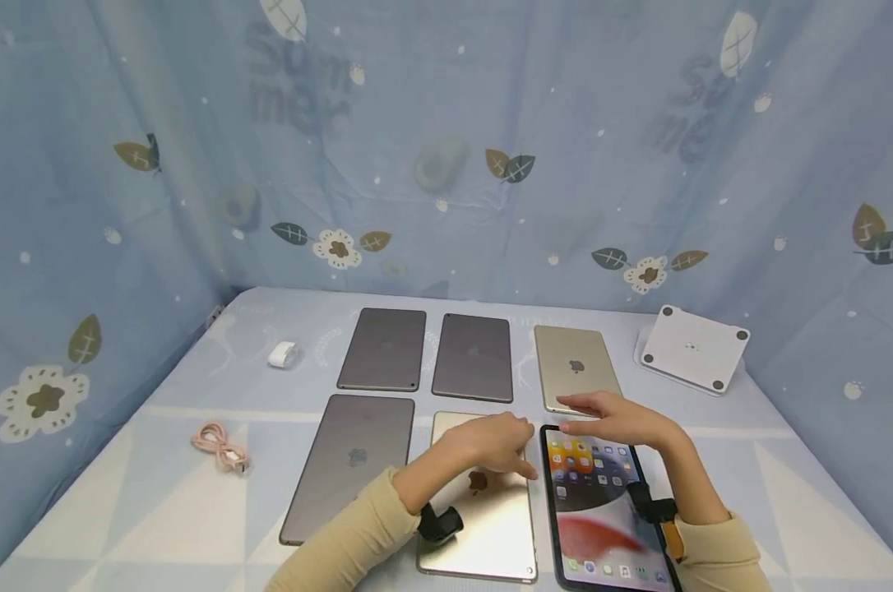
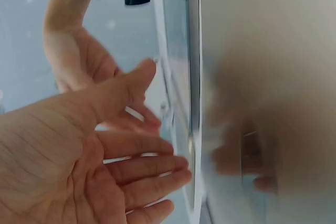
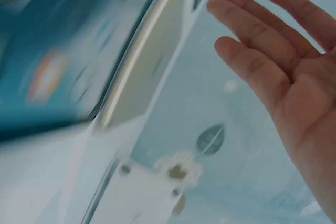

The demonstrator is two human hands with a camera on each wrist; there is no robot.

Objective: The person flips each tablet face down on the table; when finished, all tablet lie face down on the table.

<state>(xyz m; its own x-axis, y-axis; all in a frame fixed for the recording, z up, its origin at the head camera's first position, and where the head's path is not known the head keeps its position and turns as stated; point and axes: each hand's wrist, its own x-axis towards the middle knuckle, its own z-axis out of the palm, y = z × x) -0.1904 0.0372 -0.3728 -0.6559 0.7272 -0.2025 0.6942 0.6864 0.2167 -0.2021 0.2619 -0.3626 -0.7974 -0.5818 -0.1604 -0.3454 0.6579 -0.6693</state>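
Note:
My left hand (image 1: 494, 442) hovers over the upper part of a large gold tablet (image 1: 483, 534), which lies back up with its logo showing. Its fingers are extended and hold nothing in the left wrist view. Over the top edge of a lit tablet (image 1: 602, 501), screen up with app icons, is my right hand (image 1: 617, 418). In the right wrist view the fingers (image 3: 257, 66) of that hand are loosely straight, with nothing between them. A smaller gold tablet (image 1: 576, 362) lies just behind the right hand, back up.
A large grey tablet (image 1: 350, 460) lies left of the gold one. Two smaller dark tablets, one (image 1: 383, 349) left of the other (image 1: 474, 358), lie behind. A white plate with round dark feet (image 1: 694, 347) is back right. A white charger (image 1: 282, 354) and pink cable (image 1: 220, 448) lie left.

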